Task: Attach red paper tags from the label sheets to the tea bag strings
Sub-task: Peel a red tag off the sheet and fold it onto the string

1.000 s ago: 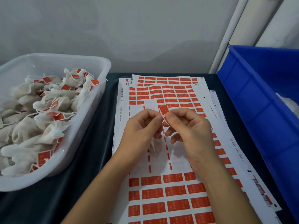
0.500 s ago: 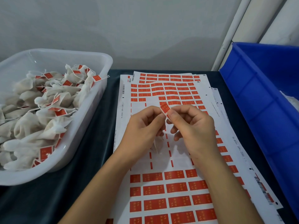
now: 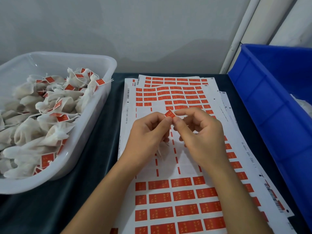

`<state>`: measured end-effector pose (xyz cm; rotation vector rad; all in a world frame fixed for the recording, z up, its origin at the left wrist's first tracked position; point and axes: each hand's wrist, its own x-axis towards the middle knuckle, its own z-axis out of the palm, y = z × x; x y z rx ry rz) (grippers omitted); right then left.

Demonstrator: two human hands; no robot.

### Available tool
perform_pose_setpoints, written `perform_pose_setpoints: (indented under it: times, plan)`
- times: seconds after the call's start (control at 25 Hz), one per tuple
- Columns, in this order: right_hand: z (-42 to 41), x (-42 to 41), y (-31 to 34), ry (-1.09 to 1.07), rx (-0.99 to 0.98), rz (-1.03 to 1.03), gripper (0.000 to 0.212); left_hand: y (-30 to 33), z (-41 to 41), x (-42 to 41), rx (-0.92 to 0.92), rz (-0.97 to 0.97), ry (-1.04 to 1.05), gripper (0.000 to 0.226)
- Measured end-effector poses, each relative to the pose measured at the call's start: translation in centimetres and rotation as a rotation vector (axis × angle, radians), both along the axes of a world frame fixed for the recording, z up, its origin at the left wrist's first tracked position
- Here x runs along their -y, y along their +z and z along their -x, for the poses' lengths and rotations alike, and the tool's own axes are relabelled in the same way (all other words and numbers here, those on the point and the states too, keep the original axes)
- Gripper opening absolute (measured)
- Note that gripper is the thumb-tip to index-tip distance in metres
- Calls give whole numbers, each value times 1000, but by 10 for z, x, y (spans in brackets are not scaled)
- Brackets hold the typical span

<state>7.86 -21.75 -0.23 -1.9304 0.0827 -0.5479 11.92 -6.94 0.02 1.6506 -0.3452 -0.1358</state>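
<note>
While both hands, left hand [image 3: 148, 134] and right hand [image 3: 200, 134], pinch one red tag [image 3: 169, 114], one tea bag [image 3: 162, 149] dangles over the label sheets [image 3: 168, 166] at mid-bench.

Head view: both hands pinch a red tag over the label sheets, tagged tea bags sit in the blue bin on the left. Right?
Not quite. In the head view the tagged tea bags sit in the clear white tub on the left; the blue bin is on the right. The rest holds: left hand and right hand pinch a red tag over the label sheets.
</note>
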Motion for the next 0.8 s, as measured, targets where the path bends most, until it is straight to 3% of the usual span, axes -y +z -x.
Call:
perform_pose_setpoints:
  times: [0.2,0.32,0.6,0.8]
  plan:
    - [-1,4,0,10,-26,-115,24,-1,1,1,-59,1,2,34]
    - [-1,3,2,138,-51,-32,32,-1,0,-1,-85,63,-47,28]
    - [-2,5,1,134,-67,25,9,-3,0,-1,-68,68,-18,23]
    - [-1,4,5,117,-57,59,10,-4,-1,1,-47,26,28,21]
